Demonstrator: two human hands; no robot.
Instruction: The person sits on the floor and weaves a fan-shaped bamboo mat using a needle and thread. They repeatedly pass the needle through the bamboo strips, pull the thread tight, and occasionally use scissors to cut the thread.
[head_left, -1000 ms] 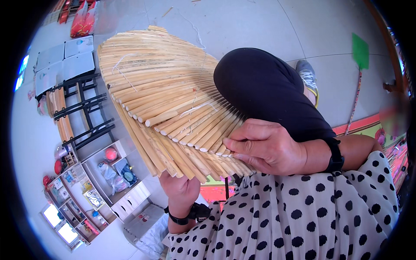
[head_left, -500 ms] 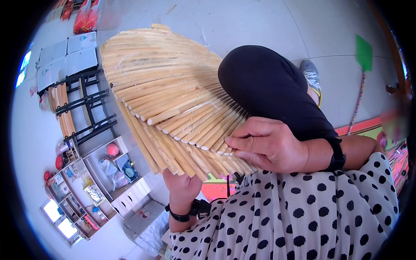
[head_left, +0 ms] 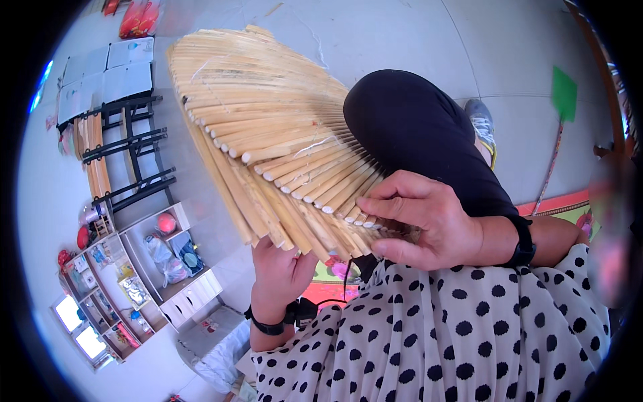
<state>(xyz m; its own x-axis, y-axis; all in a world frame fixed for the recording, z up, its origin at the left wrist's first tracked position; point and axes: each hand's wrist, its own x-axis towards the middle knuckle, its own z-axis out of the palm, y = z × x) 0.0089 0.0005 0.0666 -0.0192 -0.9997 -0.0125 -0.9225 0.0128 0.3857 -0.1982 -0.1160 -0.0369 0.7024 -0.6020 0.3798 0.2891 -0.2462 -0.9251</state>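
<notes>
A folded mat of pale reed sticks (head_left: 268, 114), tied with loose white threads, fans out before me. It rests against my dark-trousered knee (head_left: 408, 120). At its lower edge, my left hand (head_left: 278, 271) supports the mat from beneath, with its fingers mostly hidden behind the sticks. My right hand (head_left: 435, 221) is at the near right end of the mat. Its index fingertip touches the cut stick ends, while the thumb stands apart below, leaving a gap between them.
A green fly swatter (head_left: 564, 94) and my grey shoe (head_left: 480, 120) are on the right. Along the left stand folded tables with black legs (head_left: 134, 144) and a shelf unit (head_left: 167, 261) with bags and a red ball. A patterned mat (head_left: 566, 201) lies at right.
My right thumb and fingers have parted from their pinch on the stick ends. The reed mat has tilted and shifted slightly to the right, and my left hand has risen a little.
</notes>
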